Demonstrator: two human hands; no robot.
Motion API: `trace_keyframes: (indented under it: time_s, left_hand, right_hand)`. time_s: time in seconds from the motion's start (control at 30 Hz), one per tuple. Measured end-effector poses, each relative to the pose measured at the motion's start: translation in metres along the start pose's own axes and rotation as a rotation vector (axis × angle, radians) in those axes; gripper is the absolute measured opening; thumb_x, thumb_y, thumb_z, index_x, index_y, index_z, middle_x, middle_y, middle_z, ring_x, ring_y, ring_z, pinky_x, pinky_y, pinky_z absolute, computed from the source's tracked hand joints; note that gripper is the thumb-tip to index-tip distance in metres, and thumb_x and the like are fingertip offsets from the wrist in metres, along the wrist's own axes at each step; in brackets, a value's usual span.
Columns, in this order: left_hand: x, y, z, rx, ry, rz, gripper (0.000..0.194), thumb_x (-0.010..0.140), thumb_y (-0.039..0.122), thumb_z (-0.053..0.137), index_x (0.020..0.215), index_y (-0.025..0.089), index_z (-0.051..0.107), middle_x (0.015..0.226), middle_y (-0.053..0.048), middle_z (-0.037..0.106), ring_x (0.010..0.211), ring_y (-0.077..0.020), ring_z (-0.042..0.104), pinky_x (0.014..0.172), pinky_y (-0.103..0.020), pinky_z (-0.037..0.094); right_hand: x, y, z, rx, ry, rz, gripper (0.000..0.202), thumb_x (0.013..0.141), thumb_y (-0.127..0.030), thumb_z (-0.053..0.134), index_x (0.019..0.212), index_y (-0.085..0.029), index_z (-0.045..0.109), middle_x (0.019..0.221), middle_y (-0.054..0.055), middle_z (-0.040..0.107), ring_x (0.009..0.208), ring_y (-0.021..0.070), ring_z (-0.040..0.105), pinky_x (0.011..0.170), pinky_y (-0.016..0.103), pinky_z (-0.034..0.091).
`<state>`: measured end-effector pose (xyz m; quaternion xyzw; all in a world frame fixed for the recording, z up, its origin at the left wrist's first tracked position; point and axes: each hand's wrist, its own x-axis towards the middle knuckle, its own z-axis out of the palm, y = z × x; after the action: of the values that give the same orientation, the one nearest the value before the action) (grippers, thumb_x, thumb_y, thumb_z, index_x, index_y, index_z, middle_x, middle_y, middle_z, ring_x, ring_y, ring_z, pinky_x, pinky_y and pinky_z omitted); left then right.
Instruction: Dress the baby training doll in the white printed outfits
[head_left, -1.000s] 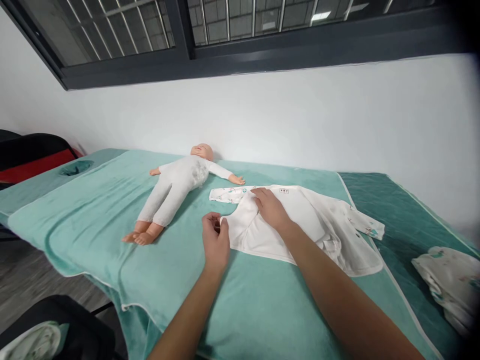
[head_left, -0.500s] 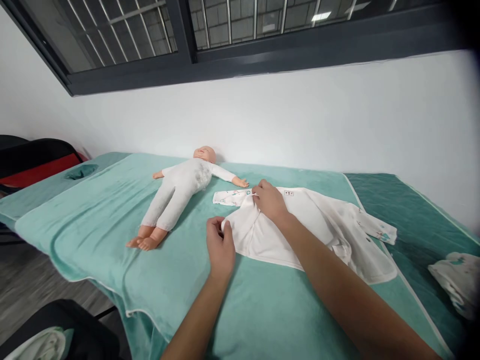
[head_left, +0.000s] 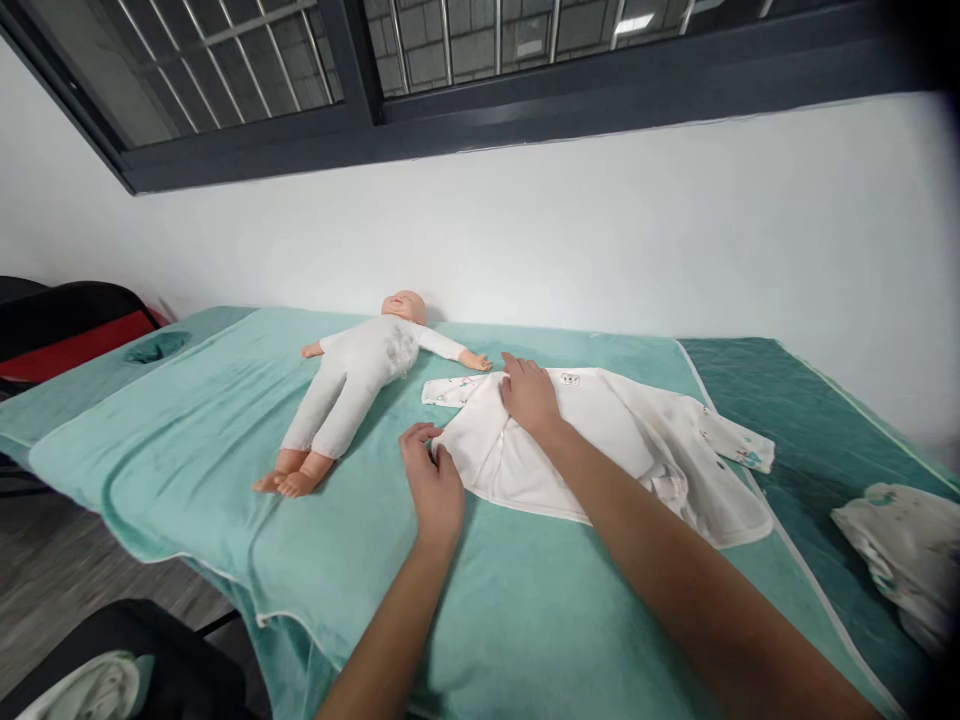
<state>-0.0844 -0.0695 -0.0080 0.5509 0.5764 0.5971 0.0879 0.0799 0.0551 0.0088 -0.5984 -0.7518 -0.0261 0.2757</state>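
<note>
A white baby shirt (head_left: 555, 470) with patterned sleeves lies spread on the green sheet (head_left: 337, 570). My left hand (head_left: 433, 480) is at the shirt's left edge, its thumb and fingers apart, touching or just beside the cloth. Higher up, near the collar and the left sleeve, my right hand (head_left: 529, 392) rests on the shirt with its fingers loosely extended. The palm side of my right hand is hidden. To the left, a doll (head_left: 360, 375) in a white bodysuit lies on its back, one arm reaching toward the shirt's left sleeve.
Crumpled patterned cloth (head_left: 904, 550) lies on the darker green cover at the right. A black and red chair (head_left: 82, 330) stands at the left, and a black seat with cloth (head_left: 127, 660) is at the bottom left. A white wall (head_left: 525, 240) runs behind the bed.
The fingers of both hands have loosened from the shirt and spread. The shirt's left edge lies flatter. The whole view has shifted slightly.
</note>
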Motion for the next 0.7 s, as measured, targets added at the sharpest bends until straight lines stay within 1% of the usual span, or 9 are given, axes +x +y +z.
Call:
trace_keyframes:
  time_s: [0.13,0.2,0.27,0.37,0.47,0.5,0.57,0.63,0.7]
  left_hand:
    - [-0.001,0.001,0.001,0.066,-0.024,0.097,0.023,0.084,0.005,0.044,0.096,0.023,0.052,0.115,-0.008,0.054,0.115,-0.0227,0.051,0.099,-0.043,0.043]
    - [-0.002,0.002,0.001,0.103,-0.046,0.170,0.023,0.084,0.005,0.043,0.095,0.022,0.053,0.114,-0.008,0.057,0.113,-0.0237,0.053,0.100,-0.046,0.042]
    - [-0.002,0.004,0.002,0.126,-0.111,0.244,0.023,0.084,0.005,0.043,0.094,0.022,0.054,0.106,-0.007,0.061,0.106,-0.0234,0.057,0.095,-0.044,0.044]
    - [-0.003,0.008,0.002,0.175,-0.264,0.322,0.020,0.084,0.007,0.044,0.089,0.022,0.056,0.089,-0.004,0.065,0.091,-0.0222,0.060,0.085,-0.039,0.046]
    - [-0.004,0.010,0.003,0.251,-0.346,0.333,0.016,0.086,0.011,0.045,0.085,0.022,0.057,0.081,-0.003,0.065,0.082,-0.0212,0.059,0.078,-0.036,0.044]
    - [-0.005,0.010,0.004,0.272,-0.360,0.320,0.015,0.086,0.012,0.046,0.086,0.022,0.058,0.080,-0.003,0.065,0.079,-0.0207,0.059,0.075,-0.034,0.044]
    - [-0.005,0.010,0.005,0.303,-0.385,0.285,0.016,0.086,0.013,0.046,0.089,0.022,0.060,0.080,-0.002,0.064,0.076,-0.0197,0.059,0.069,-0.031,0.042]
    - [-0.005,0.009,0.006,0.325,-0.405,0.255,0.017,0.086,0.015,0.046,0.091,0.022,0.061,0.080,-0.002,0.065,0.076,-0.0193,0.060,0.067,-0.030,0.040]
    - [-0.004,0.010,0.007,0.337,-0.426,0.219,0.018,0.087,0.016,0.046,0.091,0.022,0.062,0.080,-0.002,0.066,0.075,-0.0190,0.060,0.067,-0.029,0.040]
  right_hand:
    - [-0.003,0.003,-0.001,0.030,-0.033,-0.008,0.039,0.097,-0.019,0.038,0.133,-0.016,0.055,0.125,0.015,0.064,0.115,0.0280,0.054,0.095,0.040,0.038]
    - [-0.007,0.003,-0.001,0.040,-0.048,-0.025,0.037,0.099,-0.022,0.038,0.131,-0.017,0.056,0.127,0.015,0.063,0.117,0.0279,0.054,0.098,0.042,0.037]
    - [-0.013,0.003,-0.003,0.055,-0.077,-0.052,0.036,0.100,-0.026,0.039,0.130,-0.018,0.057,0.132,0.014,0.062,0.121,0.0271,0.053,0.102,0.042,0.037]
    - [-0.024,0.003,-0.008,0.083,-0.121,-0.088,0.038,0.101,-0.030,0.041,0.135,-0.019,0.054,0.144,0.012,0.054,0.129,0.0254,0.049,0.108,0.042,0.035]
    - [-0.033,0.013,-0.022,0.120,-0.135,-0.091,0.044,0.100,-0.036,0.044,0.140,-0.019,0.050,0.150,0.011,0.049,0.135,0.0244,0.045,0.111,0.041,0.035]
    - [-0.035,0.022,-0.031,0.146,-0.116,-0.076,0.045,0.099,-0.037,0.046,0.139,-0.019,0.051,0.149,0.011,0.049,0.136,0.0242,0.045,0.111,0.041,0.036]
    - [-0.042,0.050,-0.053,0.203,-0.043,-0.007,0.042,0.098,-0.038,0.046,0.135,-0.019,0.055,0.144,0.012,0.054,0.133,0.0247,0.048,0.111,0.040,0.037]
    - [-0.054,0.091,-0.081,0.186,0.028,0.102,0.039,0.097,-0.036,0.046,0.130,-0.019,0.058,0.136,0.012,0.059,0.124,0.0258,0.054,0.107,0.041,0.041]
    - [-0.072,0.136,-0.108,0.030,0.052,0.276,0.036,0.095,-0.034,0.047,0.123,-0.017,0.062,0.130,0.015,0.061,0.116,0.0279,0.057,0.100,0.042,0.044]
